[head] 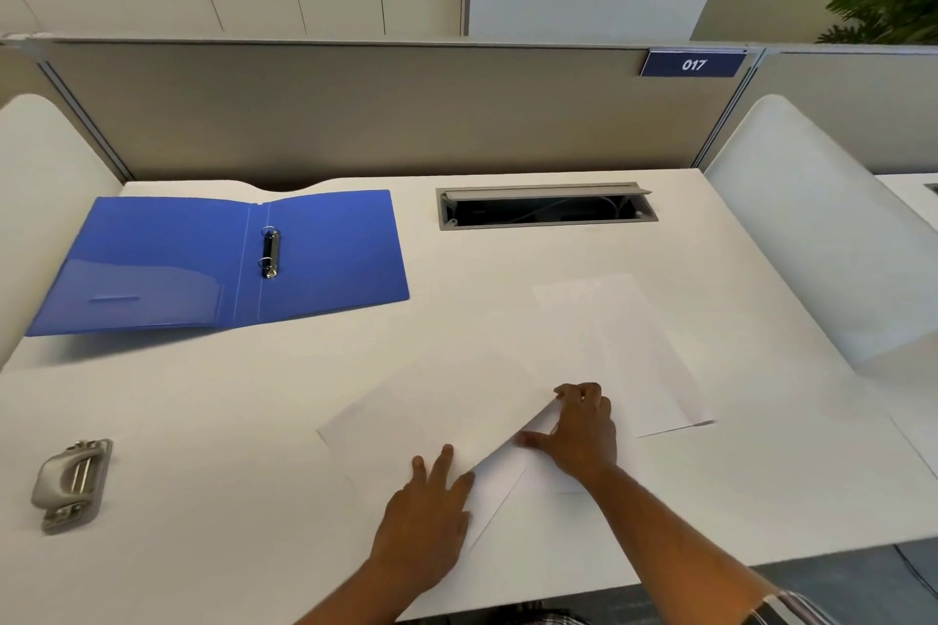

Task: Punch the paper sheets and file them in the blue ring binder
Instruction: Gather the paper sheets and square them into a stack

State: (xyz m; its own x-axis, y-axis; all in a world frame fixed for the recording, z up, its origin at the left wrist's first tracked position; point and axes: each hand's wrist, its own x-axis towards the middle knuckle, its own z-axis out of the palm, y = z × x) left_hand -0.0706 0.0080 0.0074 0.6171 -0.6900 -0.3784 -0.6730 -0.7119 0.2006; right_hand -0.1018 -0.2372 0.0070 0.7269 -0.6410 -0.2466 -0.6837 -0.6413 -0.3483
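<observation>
A blue ring binder (pixel 203 259) lies open at the back left of the white desk, its two metal rings (pixel 270 251) on the spine. A grey metal hole punch (pixel 71 485) sits at the front left. Near the front middle lies a white paper sheet (pixel 421 416), turned at an angle. My left hand (pixel 431 518) presses flat on it with straight fingers. My right hand (pixel 578 436) pinches the sheet's lifted right edge between thumb and fingers. More white sheets (pixel 634 345) lie behind my right hand.
A grey cable tray (pixel 545 208) with its lid up is set into the desk at the back middle. Grey partition walls close off the back, with a blue "017" sign (pixel 693 64). White curved side panels stand left and right. The desk's front edge (pixel 660 574) runs below my arms.
</observation>
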